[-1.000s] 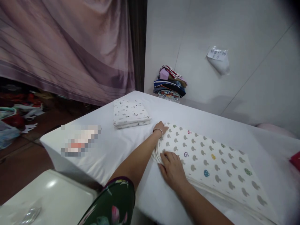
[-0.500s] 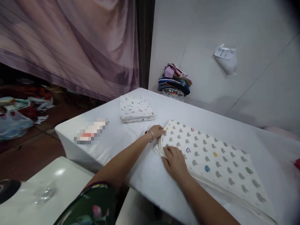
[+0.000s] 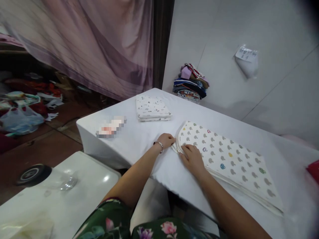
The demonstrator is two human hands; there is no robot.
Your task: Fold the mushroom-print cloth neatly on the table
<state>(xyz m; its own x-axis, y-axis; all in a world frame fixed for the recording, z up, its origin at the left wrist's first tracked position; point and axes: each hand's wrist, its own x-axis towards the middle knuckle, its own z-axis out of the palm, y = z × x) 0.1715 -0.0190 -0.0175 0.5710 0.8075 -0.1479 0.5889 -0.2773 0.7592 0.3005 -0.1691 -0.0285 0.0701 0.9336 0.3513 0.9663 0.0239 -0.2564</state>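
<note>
A white cloth printed with grey and coloured mushroom shapes lies folded in several layers across the right of the white-covered table. At its left end the layers curve round in a fold. My left hand, with a bracelet at the wrist, has its fingers closed on the loose layers at that end. Nearer to me, my right hand grips the front corner of the same fold, fingers on top and thumb at the edge. Beyond my hands sits a smaller folded cloth with a fine dark print.
A blurred-out flat object lies on the table's left part. At lower left, a white surface holds a clear bottle with a black cap. Stacked clothes are by the wall; a pink curtain hangs at left.
The view has shifted, so the table appears lower-left parts included. My left hand has moved from the fold's back corner toward the front, closer to the layered edge.
</note>
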